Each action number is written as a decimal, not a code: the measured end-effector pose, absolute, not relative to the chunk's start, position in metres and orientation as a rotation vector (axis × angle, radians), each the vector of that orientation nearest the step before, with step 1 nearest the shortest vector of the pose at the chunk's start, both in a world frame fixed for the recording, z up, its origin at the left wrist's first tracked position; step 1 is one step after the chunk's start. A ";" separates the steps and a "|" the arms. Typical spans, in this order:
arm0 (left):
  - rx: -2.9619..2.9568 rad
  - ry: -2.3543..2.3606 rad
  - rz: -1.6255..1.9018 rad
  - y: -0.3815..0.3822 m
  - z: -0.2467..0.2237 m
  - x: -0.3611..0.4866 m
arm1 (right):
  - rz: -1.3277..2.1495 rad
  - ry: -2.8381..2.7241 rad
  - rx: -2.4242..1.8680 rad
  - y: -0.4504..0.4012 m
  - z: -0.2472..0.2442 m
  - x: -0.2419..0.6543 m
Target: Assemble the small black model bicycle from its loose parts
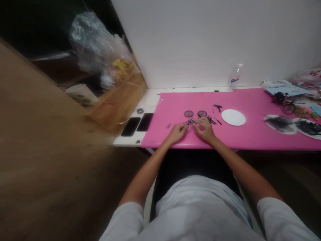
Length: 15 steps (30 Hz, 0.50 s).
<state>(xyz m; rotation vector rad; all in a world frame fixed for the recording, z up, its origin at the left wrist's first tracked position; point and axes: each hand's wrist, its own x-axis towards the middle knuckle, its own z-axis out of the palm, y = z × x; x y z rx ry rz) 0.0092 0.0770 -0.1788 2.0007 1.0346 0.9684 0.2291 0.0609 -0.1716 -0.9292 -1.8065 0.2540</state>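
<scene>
Touching: small dark part (pixel 190 122) met by fingertips of left hand (pixel 178 131) and right hand (pixel 205 130), between them | grip closure cannot be told | two spoked wheels (pixel 189 114) seen just beyond | white plate (pixel 233 117) placed rightward

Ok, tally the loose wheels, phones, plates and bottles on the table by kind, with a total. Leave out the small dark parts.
Loose wheels: 2
Phones: 2
Plates: 3
Bottle: 1
Total: 8
</scene>
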 end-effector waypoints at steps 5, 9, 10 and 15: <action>2.019 1.022 0.974 0.079 -0.182 0.009 | 0.254 -1.816 -0.923 0.062 -0.174 0.229; 2.018 1.034 0.959 0.078 -0.181 0.008 | 0.239 -1.818 -0.903 0.063 -0.174 0.229; 2.017 1.036 0.956 0.078 -0.181 0.009 | 0.234 -1.817 -0.893 0.063 -0.174 0.229; 2.028 1.030 0.963 0.078 -0.181 0.008 | 0.237 -1.807 -0.925 0.060 -0.169 0.228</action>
